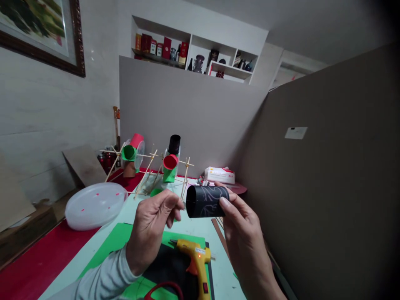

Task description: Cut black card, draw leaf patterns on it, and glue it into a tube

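Nearest, the right hand (246, 233) pinches a black paper tube (206, 201) sideways above the tabletop's (93, 250) middle, open end facing the left hand (151, 227), whose curled fingers touch its rim, holding nothing. Below lies a yellow glue gun (195, 260), handy.

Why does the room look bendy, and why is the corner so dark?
Head view: the wide lens tilts and curves the walls and shelf; the top right corner fades to black; the black paper tube in the right hand looks sharp; the glue gun light glows orange.
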A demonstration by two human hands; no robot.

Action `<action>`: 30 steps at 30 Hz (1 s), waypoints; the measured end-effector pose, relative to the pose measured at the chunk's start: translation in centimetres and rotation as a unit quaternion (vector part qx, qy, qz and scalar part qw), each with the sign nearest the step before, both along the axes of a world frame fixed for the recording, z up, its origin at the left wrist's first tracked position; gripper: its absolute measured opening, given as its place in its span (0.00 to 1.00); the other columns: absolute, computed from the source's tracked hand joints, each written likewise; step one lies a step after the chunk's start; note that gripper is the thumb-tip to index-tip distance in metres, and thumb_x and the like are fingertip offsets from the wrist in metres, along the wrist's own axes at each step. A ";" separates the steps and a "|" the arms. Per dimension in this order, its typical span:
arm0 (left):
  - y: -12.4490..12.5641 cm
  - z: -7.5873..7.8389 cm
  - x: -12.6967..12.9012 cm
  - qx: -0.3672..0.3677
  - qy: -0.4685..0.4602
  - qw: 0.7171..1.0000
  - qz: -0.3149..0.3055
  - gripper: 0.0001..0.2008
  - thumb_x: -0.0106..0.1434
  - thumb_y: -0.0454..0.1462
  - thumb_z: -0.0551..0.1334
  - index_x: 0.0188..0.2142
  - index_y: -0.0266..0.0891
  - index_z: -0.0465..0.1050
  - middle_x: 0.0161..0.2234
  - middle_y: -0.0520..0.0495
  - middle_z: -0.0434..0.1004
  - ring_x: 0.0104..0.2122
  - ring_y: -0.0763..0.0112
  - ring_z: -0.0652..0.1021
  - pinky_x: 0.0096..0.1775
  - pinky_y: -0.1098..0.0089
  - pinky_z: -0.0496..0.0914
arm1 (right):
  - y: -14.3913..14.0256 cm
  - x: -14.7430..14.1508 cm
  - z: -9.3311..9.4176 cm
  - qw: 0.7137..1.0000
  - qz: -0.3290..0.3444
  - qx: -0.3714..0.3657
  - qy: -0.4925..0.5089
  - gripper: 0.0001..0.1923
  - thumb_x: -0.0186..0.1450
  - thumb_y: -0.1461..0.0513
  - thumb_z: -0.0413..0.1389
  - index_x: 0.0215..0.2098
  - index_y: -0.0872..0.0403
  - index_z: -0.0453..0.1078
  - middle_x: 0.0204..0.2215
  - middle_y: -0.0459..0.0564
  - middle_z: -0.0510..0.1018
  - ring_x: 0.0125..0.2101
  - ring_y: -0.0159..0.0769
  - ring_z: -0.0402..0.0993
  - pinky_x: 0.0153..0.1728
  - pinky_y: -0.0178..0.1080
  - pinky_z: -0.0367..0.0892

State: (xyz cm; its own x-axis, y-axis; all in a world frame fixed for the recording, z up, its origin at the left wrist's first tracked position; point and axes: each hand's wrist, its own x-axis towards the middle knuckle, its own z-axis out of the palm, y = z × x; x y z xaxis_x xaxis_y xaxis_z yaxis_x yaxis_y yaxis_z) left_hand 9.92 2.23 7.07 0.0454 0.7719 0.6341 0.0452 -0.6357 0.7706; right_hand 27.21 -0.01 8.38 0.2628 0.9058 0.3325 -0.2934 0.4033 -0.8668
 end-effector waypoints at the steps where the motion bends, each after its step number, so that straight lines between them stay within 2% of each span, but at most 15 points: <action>1: -0.3 0.1 0.0 0.010 0.000 1.000 0.002 0.15 0.72 0.40 0.54 0.32 0.42 0.75 0.25 0.55 0.72 0.23 0.76 0.70 0.25 0.75 0.64 | 0.0 0.0 0.0 1.000 0.000 0.000 -0.002 0.07 0.61 0.57 0.65 0.34 0.51 0.77 0.51 0.51 0.78 0.56 0.47 0.68 0.64 0.52 0.52; 4: -1.0 0.5 0.1 0.058 0.035 0.997 0.024 0.05 0.69 0.38 0.60 0.41 0.46 0.76 0.37 0.53 0.75 0.34 0.74 0.75 0.34 0.75 0.67 | -0.1 -0.2 -0.1 1.000 -0.003 0.002 -0.008 0.06 0.61 0.57 0.65 0.34 0.51 0.77 0.51 0.52 0.79 0.58 0.49 0.67 0.62 0.52 0.56; 6: -1.3 0.6 0.2 0.069 0.066 0.995 0.041 0.05 0.67 0.38 0.63 0.42 0.47 0.74 0.39 0.54 0.74 0.31 0.75 0.72 0.33 0.75 0.67 | -0.2 -0.3 -0.2 1.000 -0.007 0.000 -0.016 0.06 0.61 0.57 0.65 0.34 0.51 0.77 0.50 0.53 0.79 0.59 0.50 0.66 0.61 0.52 0.58; 10: -1.3 0.8 0.3 0.042 0.079 0.994 0.057 0.08 0.63 0.37 0.66 0.42 0.46 0.73 0.34 0.56 0.70 0.24 0.77 0.66 0.28 0.75 0.64 | -0.4 -0.5 -0.4 0.999 -0.012 -0.007 -0.044 0.06 0.62 0.57 0.64 0.33 0.51 0.77 0.51 0.53 0.79 0.59 0.51 0.66 0.60 0.52 0.58; 14: -1.2 1.0 0.4 0.004 0.052 0.998 0.047 0.04 0.61 0.36 0.66 0.37 0.43 0.74 0.27 0.58 0.67 0.23 0.77 0.66 0.26 0.75 0.62 | -0.5 -0.6 -0.7 0.998 -0.019 -0.005 -0.063 0.06 0.62 0.57 0.64 0.34 0.51 0.77 0.50 0.53 0.80 0.58 0.50 0.68 0.58 0.51 0.61; 16: -1.0 1.1 0.4 -0.029 0.035 0.998 0.035 0.02 0.61 0.37 0.65 0.34 0.42 0.74 0.27 0.57 0.67 0.24 0.77 0.66 0.27 0.75 0.63 | -0.5 -0.7 -0.8 0.998 -0.020 0.005 -0.067 0.06 0.63 0.57 0.64 0.34 0.51 0.77 0.51 0.52 0.79 0.56 0.50 0.70 0.58 0.51 0.61; 19: -0.9 1.1 0.3 -0.068 0.015 0.997 0.023 0.05 0.61 0.39 0.65 0.31 0.41 0.74 0.28 0.55 0.69 0.26 0.76 0.68 0.28 0.75 0.64 | -0.5 -0.8 -0.9 0.997 -0.019 0.024 -0.077 0.06 0.63 0.57 0.63 0.36 0.51 0.76 0.54 0.53 0.78 0.55 0.49 0.71 0.57 0.51 0.62; 26: -0.9 0.8 0.4 -0.053 -0.023 0.998 0.017 0.04 0.62 0.36 0.64 0.30 0.42 0.74 0.26 0.57 0.69 0.26 0.77 0.69 0.29 0.77 0.64 | -0.7 -1.3 -0.7 0.989 -0.048 0.062 -0.129 0.09 0.66 0.58 0.61 0.29 0.51 0.69 0.56 0.50 0.75 0.55 0.47 0.71 0.60 0.51 0.58; 30: -1.0 0.5 0.5 -0.046 -0.036 0.998 0.018 0.03 0.63 0.36 0.64 0.31 0.42 0.74 0.26 0.58 0.68 0.25 0.77 0.67 0.27 0.77 0.62 | -1.1 -1.6 -0.4 0.983 -0.065 0.063 -0.157 0.09 0.66 0.58 0.60 0.29 0.51 0.69 0.57 0.50 0.74 0.56 0.47 0.69 0.60 0.51 0.57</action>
